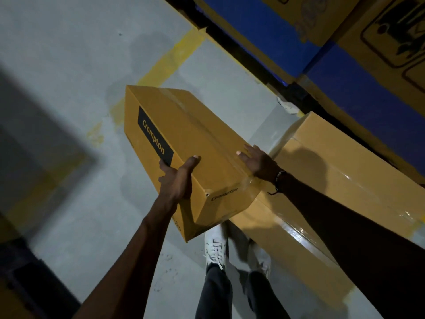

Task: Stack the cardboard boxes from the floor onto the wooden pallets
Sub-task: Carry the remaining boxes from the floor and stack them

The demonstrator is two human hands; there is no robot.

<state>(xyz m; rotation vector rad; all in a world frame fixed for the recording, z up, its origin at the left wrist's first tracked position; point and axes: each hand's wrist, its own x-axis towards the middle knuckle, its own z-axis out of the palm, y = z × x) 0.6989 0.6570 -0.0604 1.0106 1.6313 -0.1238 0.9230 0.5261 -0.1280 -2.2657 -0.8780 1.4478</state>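
A person holds 1 long brown cardboard box (184,143) up above the grey floor (69,65). The left hand (177,178) grips its near corner, fingers curled. The right hand (258,163) lies flat on top, fingers straight. Another big brown cardboard box (333,180) sits just beside it, lower down.

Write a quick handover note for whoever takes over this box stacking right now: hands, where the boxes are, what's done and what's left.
Left hand: grips the near left edge of the long brown Crompton cardboard box, thumb on top.
Right hand: fingers flat on the box's right top edge.
The box is lifted and tilted over the grey concrete floor.
A second long brown taped cardboard box lies on the floor to the right.
Done: first box picked up.
Left: set it on a pallet, none clearly in view; then the second box.
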